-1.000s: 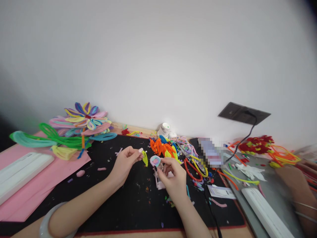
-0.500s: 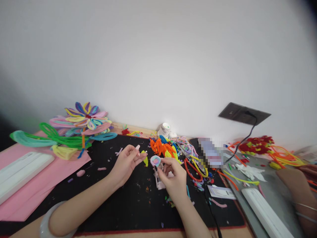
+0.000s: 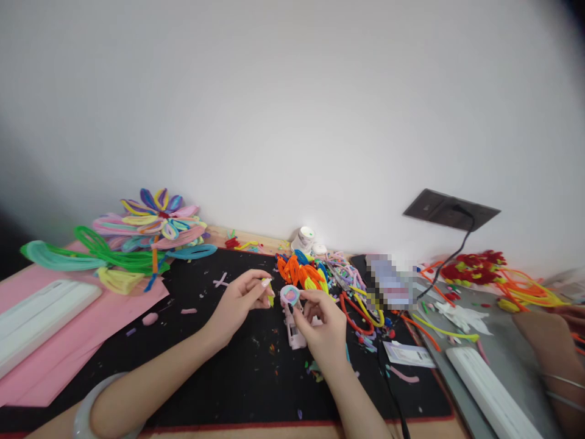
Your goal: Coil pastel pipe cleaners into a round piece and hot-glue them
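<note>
My right hand (image 3: 323,323) pinches a small round pastel piece (image 3: 290,296), pale blue at the rim and pink in the middle, between thumb and fingertips. Just below it, partly behind that hand, lies a pale pink plastic object (image 3: 295,335) with an open frame; its kind is unclear. To the left, my left hand (image 3: 242,302) is closed, thumb against fingers. A yellow fuzzy piece (image 3: 270,296) shows at those fingertips, though whether they grip it or something smaller is hidden. A short gap separates the two hands.
Pipe-cleaner flowers (image 3: 162,219) stand at the left by pink paper (image 3: 119,329) and a white case (image 3: 46,317). Orange loops (image 3: 297,271) and cut scraps lie behind my hands. A black cable (image 3: 450,256) hangs at the right, near another person's arm (image 3: 543,341).
My left hand's fingers have closed and moved slightly right, over the yellow piece, covering part of it. My right hand has shifted very slightly right with the round piece.
</note>
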`<state>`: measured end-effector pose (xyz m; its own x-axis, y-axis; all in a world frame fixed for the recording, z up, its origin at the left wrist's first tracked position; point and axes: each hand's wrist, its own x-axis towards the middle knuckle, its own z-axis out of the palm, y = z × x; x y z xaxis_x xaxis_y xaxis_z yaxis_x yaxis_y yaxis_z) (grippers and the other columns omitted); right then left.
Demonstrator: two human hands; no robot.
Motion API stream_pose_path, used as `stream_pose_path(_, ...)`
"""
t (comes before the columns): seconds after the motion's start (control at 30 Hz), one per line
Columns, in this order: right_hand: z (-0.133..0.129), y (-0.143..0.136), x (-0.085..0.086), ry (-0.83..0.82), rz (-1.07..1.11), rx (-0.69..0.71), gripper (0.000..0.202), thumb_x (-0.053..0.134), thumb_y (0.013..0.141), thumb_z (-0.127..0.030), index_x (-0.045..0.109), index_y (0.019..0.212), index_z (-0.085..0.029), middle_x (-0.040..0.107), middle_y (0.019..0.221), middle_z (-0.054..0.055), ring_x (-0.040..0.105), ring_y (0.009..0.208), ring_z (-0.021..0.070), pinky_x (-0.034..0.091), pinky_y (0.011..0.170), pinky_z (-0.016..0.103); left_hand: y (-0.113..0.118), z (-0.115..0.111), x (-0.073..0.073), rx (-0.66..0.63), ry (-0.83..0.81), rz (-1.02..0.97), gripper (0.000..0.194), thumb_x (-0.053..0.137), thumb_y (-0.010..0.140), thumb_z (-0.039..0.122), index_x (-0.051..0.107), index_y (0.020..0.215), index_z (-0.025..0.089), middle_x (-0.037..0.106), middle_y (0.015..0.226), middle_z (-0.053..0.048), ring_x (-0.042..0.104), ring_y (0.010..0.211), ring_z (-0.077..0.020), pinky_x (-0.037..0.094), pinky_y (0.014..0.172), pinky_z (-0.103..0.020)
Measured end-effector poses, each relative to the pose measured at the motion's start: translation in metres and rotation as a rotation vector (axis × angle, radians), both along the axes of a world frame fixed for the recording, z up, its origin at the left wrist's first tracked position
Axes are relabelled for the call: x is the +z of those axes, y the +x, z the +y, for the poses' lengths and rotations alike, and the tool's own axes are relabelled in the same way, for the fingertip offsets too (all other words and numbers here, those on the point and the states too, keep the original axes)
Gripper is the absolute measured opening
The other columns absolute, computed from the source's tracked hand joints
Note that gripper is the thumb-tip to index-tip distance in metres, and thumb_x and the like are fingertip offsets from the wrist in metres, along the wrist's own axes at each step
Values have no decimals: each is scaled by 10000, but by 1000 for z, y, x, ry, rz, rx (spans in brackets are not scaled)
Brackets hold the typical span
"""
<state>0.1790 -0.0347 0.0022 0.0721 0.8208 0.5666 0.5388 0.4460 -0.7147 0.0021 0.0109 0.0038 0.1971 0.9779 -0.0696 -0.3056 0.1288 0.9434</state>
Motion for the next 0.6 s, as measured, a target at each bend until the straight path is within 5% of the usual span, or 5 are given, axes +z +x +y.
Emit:
stream_pose_path(0.3,1,0,2,3,12,5,157,637,760,-159,629,902,-227,597,691,-14,529,507,131,465,484,265,5,-6,-4,-276,-66,-47,340,652,796,500,685,757,164,651,759,-45,583,610,-130,498,637,-267)
stream_pose_path(0.6,0,-3,-1,-16,19,74,179,638,763,-149,622,922,-229,633,767,0,552,532,125,480,496,247,7,-7,-9,-331,-133,-171,315,672,799,474,655,788,160,580,640,5,513,570,-104,435,595,-233)
